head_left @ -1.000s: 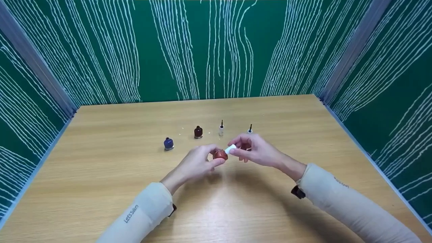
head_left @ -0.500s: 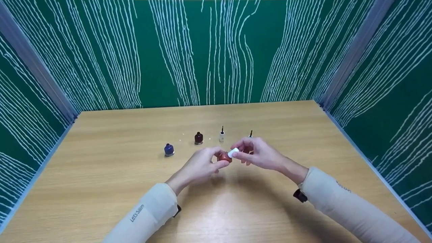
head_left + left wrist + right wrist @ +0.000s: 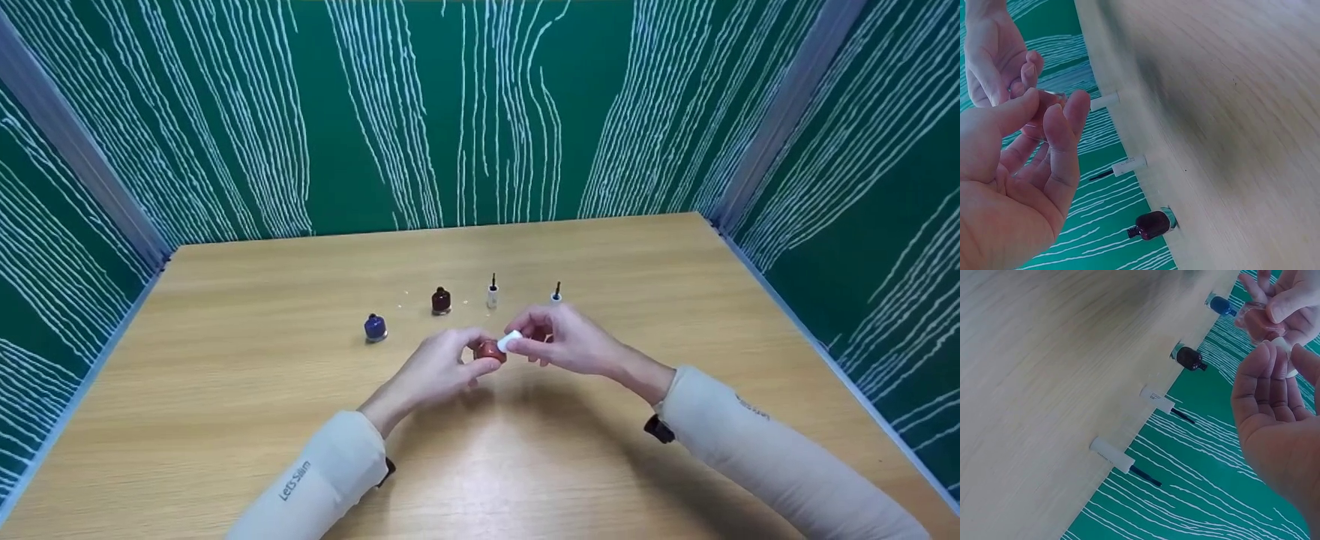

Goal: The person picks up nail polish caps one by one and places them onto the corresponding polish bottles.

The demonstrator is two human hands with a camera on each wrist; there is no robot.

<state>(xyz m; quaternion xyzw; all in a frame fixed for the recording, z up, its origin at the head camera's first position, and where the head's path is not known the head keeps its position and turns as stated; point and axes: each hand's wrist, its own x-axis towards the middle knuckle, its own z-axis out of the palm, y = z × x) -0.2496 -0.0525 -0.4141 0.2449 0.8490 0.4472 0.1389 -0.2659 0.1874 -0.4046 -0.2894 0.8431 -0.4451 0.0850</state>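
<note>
Head view: the left hand (image 3: pixel 437 364) is gripping a rounded, glassy red bottle (image 3: pixel 489 351) between thumb and fingers; the right hand (image 3: pixel 572 341) is pinching a cylindrical white cap (image 3: pixel 509 340) at its top.

1. On the wood-grained desk (image 3: pixel 225 390), nearest its left edge: a blue glass bottle (image 3: pixel 375 328).
2. Right of it, closer to the far edge: a dark-red glass bottle (image 3: pixel 441 301).
3. Further right: a white cylindrical brush cap (image 3: pixel 492 298), then a second white brush cap (image 3: pixel 556 298).
4. Before these: a red glass bottle (image 3: pixel 490 351) in the left grip (image 3: pixel 441 364), a white cylindrical cap (image 3: pixel 509 341) at its right in the right grip (image 3: pixel 566 341).
</note>
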